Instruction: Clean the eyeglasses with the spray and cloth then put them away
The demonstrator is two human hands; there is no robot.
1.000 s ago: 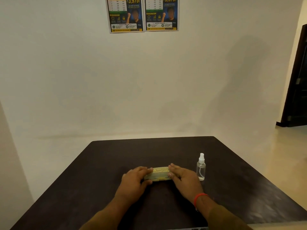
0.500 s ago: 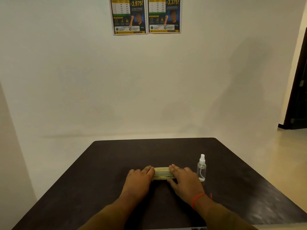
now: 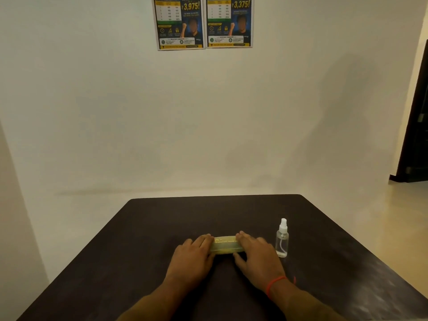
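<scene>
While my left hand [image 3: 193,256] and my right hand [image 3: 256,254] lie palm-down on the dark table [image 3: 139,251], their curled fingers clasp the two ends of a yellowish glasses case [image 3: 225,245] lying closed between them (contents hidden). Just right of my right hand stands the clear spray bottle [image 3: 282,239], upright. Beyond, two posters [image 3: 203,22] hang on the wall.

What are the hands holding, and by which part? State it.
The yellowish glasses case, lying closed on the table: left hand on its left end, right hand on its right end.
</scene>
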